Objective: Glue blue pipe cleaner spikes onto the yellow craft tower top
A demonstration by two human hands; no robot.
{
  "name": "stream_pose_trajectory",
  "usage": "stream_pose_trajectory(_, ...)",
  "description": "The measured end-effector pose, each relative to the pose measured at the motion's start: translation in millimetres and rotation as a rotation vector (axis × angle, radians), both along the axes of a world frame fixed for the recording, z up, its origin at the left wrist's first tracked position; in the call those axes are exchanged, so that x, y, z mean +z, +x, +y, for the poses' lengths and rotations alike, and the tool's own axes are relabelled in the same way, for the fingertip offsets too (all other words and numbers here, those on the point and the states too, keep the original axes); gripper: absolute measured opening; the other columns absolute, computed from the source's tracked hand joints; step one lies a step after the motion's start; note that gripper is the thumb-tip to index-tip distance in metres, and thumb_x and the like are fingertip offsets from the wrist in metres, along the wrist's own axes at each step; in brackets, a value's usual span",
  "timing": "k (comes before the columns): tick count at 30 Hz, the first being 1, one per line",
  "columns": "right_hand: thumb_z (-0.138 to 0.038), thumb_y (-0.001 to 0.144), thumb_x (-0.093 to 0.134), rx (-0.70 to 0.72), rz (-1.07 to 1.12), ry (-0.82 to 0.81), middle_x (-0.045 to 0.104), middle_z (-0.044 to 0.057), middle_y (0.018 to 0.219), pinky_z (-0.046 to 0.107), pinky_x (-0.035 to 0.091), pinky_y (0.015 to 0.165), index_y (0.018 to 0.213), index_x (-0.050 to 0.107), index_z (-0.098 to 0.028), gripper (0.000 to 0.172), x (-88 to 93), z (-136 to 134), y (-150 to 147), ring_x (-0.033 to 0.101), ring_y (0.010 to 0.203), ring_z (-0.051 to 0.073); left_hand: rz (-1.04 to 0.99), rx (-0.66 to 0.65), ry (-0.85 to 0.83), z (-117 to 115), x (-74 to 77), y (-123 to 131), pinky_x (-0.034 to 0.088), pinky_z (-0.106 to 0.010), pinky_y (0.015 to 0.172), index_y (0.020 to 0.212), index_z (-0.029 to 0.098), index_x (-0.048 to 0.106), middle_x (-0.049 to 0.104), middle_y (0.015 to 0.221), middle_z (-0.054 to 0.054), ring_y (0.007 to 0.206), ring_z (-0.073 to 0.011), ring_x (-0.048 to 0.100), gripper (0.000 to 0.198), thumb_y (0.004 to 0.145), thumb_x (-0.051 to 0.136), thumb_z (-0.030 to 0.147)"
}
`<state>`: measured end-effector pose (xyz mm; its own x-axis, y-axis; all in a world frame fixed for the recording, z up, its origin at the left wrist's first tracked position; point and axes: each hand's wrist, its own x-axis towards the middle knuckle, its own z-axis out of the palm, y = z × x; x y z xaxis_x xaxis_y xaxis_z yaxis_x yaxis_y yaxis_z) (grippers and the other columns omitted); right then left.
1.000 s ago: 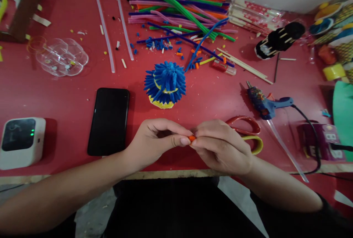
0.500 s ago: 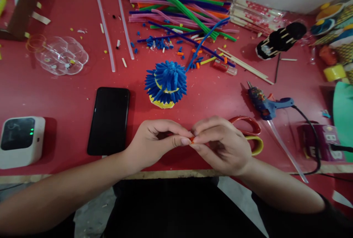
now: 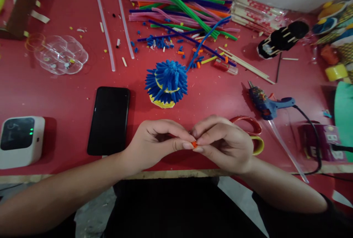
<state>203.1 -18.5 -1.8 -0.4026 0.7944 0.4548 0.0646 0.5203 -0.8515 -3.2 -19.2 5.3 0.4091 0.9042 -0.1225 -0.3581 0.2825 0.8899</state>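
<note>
A small orange piece of pipe cleaner [image 3: 194, 145] is pinched between the fingertips of both hands, close to the table's front edge. My left hand [image 3: 158, 140] grips it from the left with thumb and forefinger. From the other side, my right hand [image 3: 223, 144] closes its fingertips on the same piece, hiding part of it. Just beyond the hands stands a tiered craft figure of blue pipe cleaner tufts [image 3: 167, 83] with yellow edging. Scissors with red and yellow handles [image 3: 257, 144] lie beside my right hand, partly covered by it.
A blue glue gun [image 3: 263, 102] with its cord lies at the right. Left are a black phone [image 3: 109, 120], a white box with a display [image 3: 23, 140] and a clear flower-shaped dish [image 3: 63, 56]. Bundled pipe cleaners [image 3: 182, 2] lie at the back, a black figure [image 3: 282, 39] back right.
The fingers of my right hand have shifted slightly, and more of the orange piece shows between the fingertips. Both hands stay in nearly the same place.
</note>
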Motion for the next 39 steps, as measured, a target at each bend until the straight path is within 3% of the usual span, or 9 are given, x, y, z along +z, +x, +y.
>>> stream_pose_trajectory(19, -0.024, 0.099, 0.070, -0.001, -0.065, -0.012, 0.072, 0.004, 0.090, 0.025, 0.066, 0.072, 0.092, 0.066, -0.021, 0.008, -3.7, -3, -2, 0.073, 0.080, 0.012, 0.045, -0.061, -0.036, 4, 4.1, -3, 0.059, -0.014, 0.067, 0.077, 0.023, 0.086, 0.082, 0.074, 0.001, 0.067, -0.0089, 0.075, 0.021, 0.077, 0.085, 0.002)
stream_pose_trajectory(21, -0.025, 0.099, 0.069, -0.029, -0.094, 0.022, 0.073, 0.005, 0.090, 0.027, 0.067, 0.074, 0.099, 0.067, -0.021, 0.005, -3.6, -3, -2, 0.074, 0.083, 0.014, 0.041, -0.069, -0.090, 4, 4.3, -3, 0.059, -0.013, 0.068, 0.076, 0.021, 0.084, 0.082, 0.074, 0.001, 0.068, -0.0081, 0.075, 0.020, 0.076, 0.084, 0.001)
stream_pose_trajectory(24, -0.021, 0.101, 0.066, -0.047, -0.180, 0.135, 0.076, 0.006, 0.096, 0.026, 0.067, 0.079, 0.115, 0.068, -0.020, 0.015, -0.6, -1, 0, 0.076, 0.088, 0.014, -0.025, -0.056, -0.220, 5, 3.5, -1, 0.059, -0.013, 0.067, 0.079, 0.019, 0.076, 0.081, 0.072, 0.004, 0.067, -0.0079, 0.076, 0.021, 0.073, 0.085, 0.001)
stream_pose_trajectory(28, -0.012, 0.099, 0.066, -0.019, -0.312, 0.284, 0.077, 0.005, 0.097, 0.022, 0.067, 0.080, 0.114, 0.073, -0.018, 0.017, 5.2, 4, 6, 0.076, 0.089, 0.012, -0.080, -0.048, -0.352, 5, 1.6, 1, 0.059, -0.013, 0.068, 0.086, 0.020, 0.061, 0.081, 0.070, 0.007, 0.066, -0.0072, 0.077, 0.036, 0.071, 0.086, -0.001)
stream_pose_trajectory(35, -0.007, 0.098, 0.064, -0.079, -0.354, 0.337, 0.078, 0.004, 0.100, 0.025, 0.068, 0.083, 0.110, 0.074, -0.019, 0.019, 6.0, 5, 9, 0.077, 0.093, 0.014, -0.012, -0.027, -0.400, 4, -0.3, 1, 0.056, -0.007, 0.069, 0.085, 0.018, 0.077, 0.083, 0.074, 0.007, 0.070, -0.0032, 0.077, 0.017, 0.076, 0.088, 0.008)
stream_pose_trajectory(39, -0.006, 0.097, 0.063, -0.108, -0.332, 0.335, 0.078, 0.005, 0.099, 0.026, 0.068, 0.087, 0.109, 0.073, -0.016, 0.018, 2.8, 2, 6, 0.077, 0.093, 0.015, -0.017, -0.037, -0.438, 3, 0.2, 2, 0.059, -0.010, 0.070, 0.082, 0.018, 0.078, 0.082, 0.072, 0.006, 0.068, -0.0052, 0.077, 0.018, 0.073, 0.092, 0.011)
